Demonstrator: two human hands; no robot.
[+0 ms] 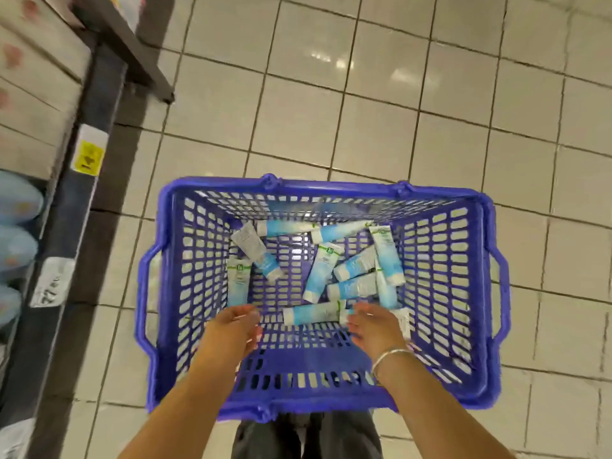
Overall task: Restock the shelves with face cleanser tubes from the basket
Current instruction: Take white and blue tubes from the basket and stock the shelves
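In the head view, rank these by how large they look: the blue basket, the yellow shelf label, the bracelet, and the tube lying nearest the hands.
1. Blue basket
2. Tube nearest the hands
3 and 4. Yellow shelf label and bracelet: they look alike, so unranked.

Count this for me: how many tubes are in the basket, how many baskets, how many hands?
Tubes: about 11, some overlapping
Basket: 1
Hands: 2, left hand and right hand
Total: about 14
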